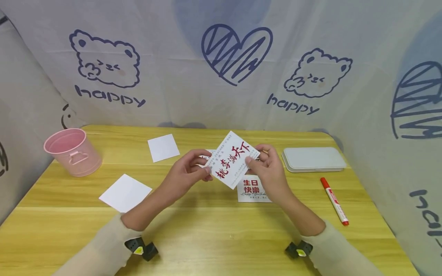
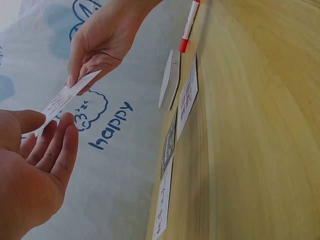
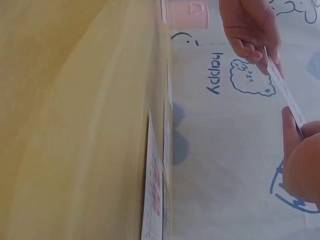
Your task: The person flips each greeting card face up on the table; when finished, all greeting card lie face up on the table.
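Holding the red-lettered card (image 1: 230, 161) above the desk (image 1: 214, 237), the left hand (image 1: 186, 170) and right hand (image 1: 271, 174) pinch opposite corners between thumb and fingers. Work looks partway: this card is lifted, setting it down presumably remains, and the birthday card (image 1: 249, 189) lies below. Nearly square, without a clear long axis, it slants, lettering rising rightward.

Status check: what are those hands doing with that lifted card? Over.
Left hand, right hand: pinching opposite sides. Red-lettered card: held up above the table. In the way: nothing visible.
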The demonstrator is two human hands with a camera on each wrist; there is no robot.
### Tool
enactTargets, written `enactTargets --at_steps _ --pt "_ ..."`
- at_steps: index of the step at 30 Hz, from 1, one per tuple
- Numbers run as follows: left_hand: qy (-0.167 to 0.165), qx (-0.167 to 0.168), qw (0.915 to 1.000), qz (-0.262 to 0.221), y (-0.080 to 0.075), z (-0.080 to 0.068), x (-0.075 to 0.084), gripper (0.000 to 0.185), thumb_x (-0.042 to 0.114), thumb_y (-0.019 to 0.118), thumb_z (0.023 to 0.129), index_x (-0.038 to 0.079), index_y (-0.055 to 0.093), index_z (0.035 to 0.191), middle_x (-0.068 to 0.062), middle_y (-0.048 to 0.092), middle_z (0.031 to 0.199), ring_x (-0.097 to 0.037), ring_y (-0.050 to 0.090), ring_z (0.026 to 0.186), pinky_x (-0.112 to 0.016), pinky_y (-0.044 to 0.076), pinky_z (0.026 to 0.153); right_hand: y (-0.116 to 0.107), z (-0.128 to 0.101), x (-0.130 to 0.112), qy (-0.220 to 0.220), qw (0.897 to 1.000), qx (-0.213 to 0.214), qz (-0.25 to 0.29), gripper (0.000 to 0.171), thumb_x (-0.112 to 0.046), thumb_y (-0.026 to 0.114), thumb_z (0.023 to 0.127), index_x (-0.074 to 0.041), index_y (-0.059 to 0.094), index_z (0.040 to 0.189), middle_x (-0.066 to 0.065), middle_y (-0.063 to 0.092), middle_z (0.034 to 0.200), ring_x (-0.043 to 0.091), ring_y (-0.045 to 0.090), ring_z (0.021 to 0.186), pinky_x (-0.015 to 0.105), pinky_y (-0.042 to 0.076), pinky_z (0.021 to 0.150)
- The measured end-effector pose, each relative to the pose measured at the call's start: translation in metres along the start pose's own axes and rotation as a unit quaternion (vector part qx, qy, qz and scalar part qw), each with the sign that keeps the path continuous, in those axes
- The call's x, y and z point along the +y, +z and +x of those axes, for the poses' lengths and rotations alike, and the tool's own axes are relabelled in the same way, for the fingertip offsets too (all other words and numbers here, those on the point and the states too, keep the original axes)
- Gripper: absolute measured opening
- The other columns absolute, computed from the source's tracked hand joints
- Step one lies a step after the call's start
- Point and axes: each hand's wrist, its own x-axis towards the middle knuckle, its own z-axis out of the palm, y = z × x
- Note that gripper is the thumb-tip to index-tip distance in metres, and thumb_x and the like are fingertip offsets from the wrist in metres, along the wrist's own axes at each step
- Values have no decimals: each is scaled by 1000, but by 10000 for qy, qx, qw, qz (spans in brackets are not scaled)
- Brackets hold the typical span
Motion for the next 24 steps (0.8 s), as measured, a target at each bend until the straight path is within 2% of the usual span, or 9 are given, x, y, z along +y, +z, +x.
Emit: enactTargets --at_steps 2,5,9,12,14,18,21,24 --pt "5 68 9999 104 -1 0 0 38 -1 61 96 1 53 134 -22 65 113 -20 71 83 -38 60 81 1 1 2 34 9998 -10 199 33 0 59 98 -7 39 123 19 67 115 21 74 91 42 60 82" --pt "66 218 9992 343 -4 1 0 37 0 61 97 2 55 133 -20 65 110 -19 70 82 -36 60 80 1 2 4 75 9997 -134 201 31 -2 59 98 -6 39 122 14 67 111 21 74 88 40 61 80" --pt "88 350 9969 701 -9 1 3 31 2 59 98 4 60 129 -18 64 104 -18 66 80 -30 58 77 -4 3 4 53 9991 -303 -281 41 -5 60 98 -9 44 135 5 66 106 14 68 86 29 59 78" --pt "49 232 9948 995 -13 1 5 28 5 58 99 6 63 126 -15 63 99 -18 63 79 -29 55 74 -8 4 2 0 9962 -504 -705 55 -6 63 96 -16 43 147 5 65 106 13 66 88 26 57 81" --pt "-8 86 9930 1179 -14 1 6 27 5 58 99 8 65 125 -14 62 96 -24 61 80 -28 54 73 -9 5 1 -4 9929 -674 -978 60 -7 64 96 -20 42 151 7 65 108 16 67 89 29 58 83" --pt "-179 -189 9881 1514 -18 1 5 26 8 59 100 12 65 125 -12 62 92 -34 58 82 -30 54 71 -10 3 3 133 9821 -928 -1632 51 -13 65 98 -22 51 146 10 64 110 27 68 89 38 60 81" --pt "-398 -308 9846 1672 -22 0 -3 26 12 59 101 14 65 126 -11 62 92 -37 59 84 -37 56 73 -10 1 10 318 9727 -1124 -2005 39 -15 65 98 -19 60 137 9 64 108 33 68 86 45 60 77" --pt "-645 -428 9821 1715 -26 -3 -13 26 11 60 100 11 65 125 -11 63 94 -37 62 85 -44 58 78 -7 -3 20 518 9637 -1369 -2234 32 -14 66 98 -16 64 130 10 65 105 30 70 83 42 59 71"
